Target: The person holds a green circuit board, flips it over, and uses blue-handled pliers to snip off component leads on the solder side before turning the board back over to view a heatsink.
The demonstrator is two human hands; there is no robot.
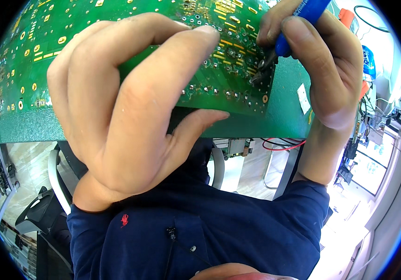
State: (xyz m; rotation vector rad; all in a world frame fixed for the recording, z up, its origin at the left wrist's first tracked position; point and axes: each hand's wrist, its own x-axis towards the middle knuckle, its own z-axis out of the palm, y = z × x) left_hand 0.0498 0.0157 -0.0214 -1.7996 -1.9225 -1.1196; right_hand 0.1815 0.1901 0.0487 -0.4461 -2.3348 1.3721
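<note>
A large green circuit board (237,100) with gold pads and solder points lies across the upper part of the view. My right hand (324,60) is closed on the blue handle of a hand tool, which looks like small cutters (282,45). Its dark metal tip is down at the board's right edge, among solder points near the corner. Over the board's front edge, my left hand (130,98) is curved with thumb and fingers well apart. Nothing shows between them. Its fingers hide part of the board.
The board rests on a green tabletop (284,105). A small white slip (303,98) lies to its right. Red and black cables (282,143) hang below the table edge. A black chair (39,214) stands at lower left, and cluttered equipment lines the right side.
</note>
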